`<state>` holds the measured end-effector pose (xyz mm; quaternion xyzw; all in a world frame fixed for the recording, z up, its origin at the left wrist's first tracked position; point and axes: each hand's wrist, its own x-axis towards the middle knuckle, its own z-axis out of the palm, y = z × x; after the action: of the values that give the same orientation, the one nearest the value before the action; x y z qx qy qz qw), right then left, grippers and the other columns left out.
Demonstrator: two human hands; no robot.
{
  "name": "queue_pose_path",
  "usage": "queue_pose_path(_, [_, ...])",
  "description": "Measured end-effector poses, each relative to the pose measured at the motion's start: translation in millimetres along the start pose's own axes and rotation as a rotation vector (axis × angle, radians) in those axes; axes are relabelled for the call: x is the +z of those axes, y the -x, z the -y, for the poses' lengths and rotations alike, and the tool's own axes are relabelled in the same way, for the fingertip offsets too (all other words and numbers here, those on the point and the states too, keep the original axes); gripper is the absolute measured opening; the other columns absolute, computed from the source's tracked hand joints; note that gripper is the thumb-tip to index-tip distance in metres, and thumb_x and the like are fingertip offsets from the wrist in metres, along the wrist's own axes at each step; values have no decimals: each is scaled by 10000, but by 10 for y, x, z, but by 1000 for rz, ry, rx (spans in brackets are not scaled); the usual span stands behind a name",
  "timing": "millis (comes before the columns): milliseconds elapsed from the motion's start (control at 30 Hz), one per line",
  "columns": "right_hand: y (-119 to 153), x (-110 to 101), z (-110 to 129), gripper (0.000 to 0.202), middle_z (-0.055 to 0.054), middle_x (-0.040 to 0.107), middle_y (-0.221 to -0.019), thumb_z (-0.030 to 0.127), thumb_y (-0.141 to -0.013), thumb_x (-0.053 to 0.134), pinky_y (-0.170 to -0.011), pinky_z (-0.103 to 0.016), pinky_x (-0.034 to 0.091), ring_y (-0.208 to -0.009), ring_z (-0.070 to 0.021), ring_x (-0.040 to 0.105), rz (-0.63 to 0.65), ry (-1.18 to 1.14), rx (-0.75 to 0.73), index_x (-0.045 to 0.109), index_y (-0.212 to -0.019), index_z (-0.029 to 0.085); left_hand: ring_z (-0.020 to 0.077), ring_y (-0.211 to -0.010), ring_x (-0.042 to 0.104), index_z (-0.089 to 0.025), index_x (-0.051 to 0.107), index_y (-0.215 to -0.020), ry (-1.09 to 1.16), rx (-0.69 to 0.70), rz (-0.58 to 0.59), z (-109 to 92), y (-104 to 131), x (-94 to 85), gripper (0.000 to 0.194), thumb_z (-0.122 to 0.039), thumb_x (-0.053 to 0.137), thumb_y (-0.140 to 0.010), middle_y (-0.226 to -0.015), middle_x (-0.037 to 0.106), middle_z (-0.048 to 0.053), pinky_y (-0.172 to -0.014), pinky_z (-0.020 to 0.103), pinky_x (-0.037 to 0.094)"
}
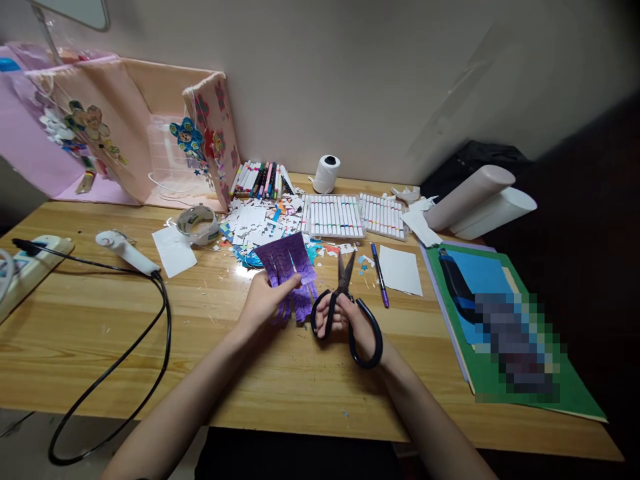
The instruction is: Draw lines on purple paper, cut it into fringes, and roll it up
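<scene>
Most fingers of the left hand (265, 298) hide behind the purple paper (285, 258); at left, the edge cuts off the power strip (37, 267); at right, pixelation blurs an item (517, 347) on the green board (576, 395); far paper scraps (257, 223) are too small to tell apart.

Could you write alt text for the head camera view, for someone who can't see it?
A person's left hand holds a slit purple sheet; the right hand holds black-handled scissors, blades parted, beside it. Beyond them on a wooden table are paper scraps, rows of white markers and a white spool.
</scene>
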<state>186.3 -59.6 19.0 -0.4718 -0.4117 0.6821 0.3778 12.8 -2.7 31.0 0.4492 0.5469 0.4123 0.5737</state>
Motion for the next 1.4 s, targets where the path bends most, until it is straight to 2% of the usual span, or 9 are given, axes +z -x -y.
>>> queue_pose_path(100, [94,21,-11,686,-8,553,-648,795,-792,329,-535,-252,440,-525,-118,560,169,72,87,548,-869,150,150,-626,588,-130,665,-721,-35,74,-108,-28,-24,-46,288,-401,746,-665,-730,684,50,-618,256,460])
queue_pose_path(233, [164,64,-30,704,23,487,-605,803,-797,292,-496,-226,402,-482,-98,518,301,185,107,526,-867,143,123,-557,541,-131,656,-696,-57,71,-66,-42,3,-31,293,-414,729,-680,-661,648,24,-568,238,440])
queue_pose_path(500, [142,102,-22,700,40,446,-601,839,-752,314,-476,-223,411,-469,-88,482,282,171,107,474,-823,162,116,-523,507,-128,623,-647,-92,76,-6,-44,53,41,301,-408,731,-621,-601,600,10,-523,228,418])
queue_pose_path(700, [135,90,-96,698,27,468,-621,816,-788,280,-487,-223,413,-482,-95,521,277,187,70,490,-854,154,84,-473,415,-148,539,-572,-94,32,-3,-19,49,52,321,-417,711,-600,-522,500,-27,-465,208,362])
queue_pose_path(1000, [125,87,-133,718,23,471,-620,830,-776,267,-487,-229,412,-479,-100,522,275,180,67,492,-853,152,74,-474,374,-160,493,-552,-78,17,10,-54,57,66,321,-409,693,-590,-524,457,-35,-459,206,332])
queue_pose_path(1400, [128,121,-103,729,39,452,-560,863,-730,292,-442,-211,390,-431,-88,494,251,153,92,493,-776,164,93,-491,426,-155,529,-538,-74,26,10,-70,45,66,301,-396,704,-577,-522,503,-23,-481,214,353])
